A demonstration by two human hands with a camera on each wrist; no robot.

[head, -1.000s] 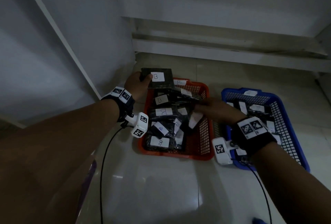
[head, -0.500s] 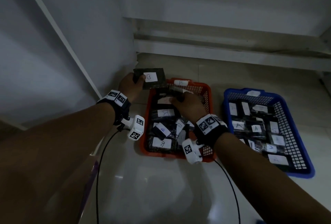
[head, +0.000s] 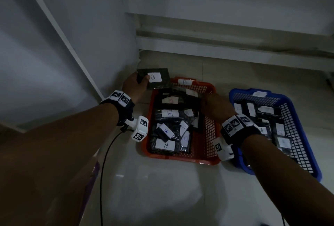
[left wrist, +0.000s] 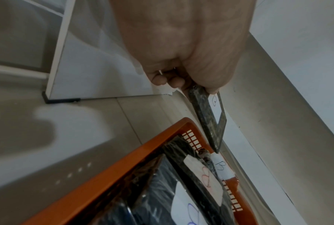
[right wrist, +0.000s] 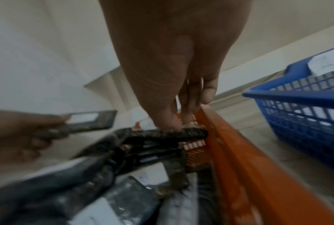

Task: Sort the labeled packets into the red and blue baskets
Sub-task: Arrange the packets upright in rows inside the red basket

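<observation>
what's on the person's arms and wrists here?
Bare forearms, no sleeves. Each wrist has a black band topped with white tiles printed with black square markers. A white camera block, also marker-tagged, hangs under each. A thin black cable trails from the left one.

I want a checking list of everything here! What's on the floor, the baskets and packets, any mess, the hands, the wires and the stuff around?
Surface: pale glossy floor, dim light.
Job's things: red basket holds dark packets labelled B; blue basket sits beside it on the right, labels too faint to read; one B packet held up over the red basket's far left corner.
Clutter: nothing seen.
Hands: left hand grips the B packet; right hand pinches a dark packet inside the red basket.
Cables: black cable hangs from the left wrist.
Surroundings: white wall and a low ledge behind.
</observation>
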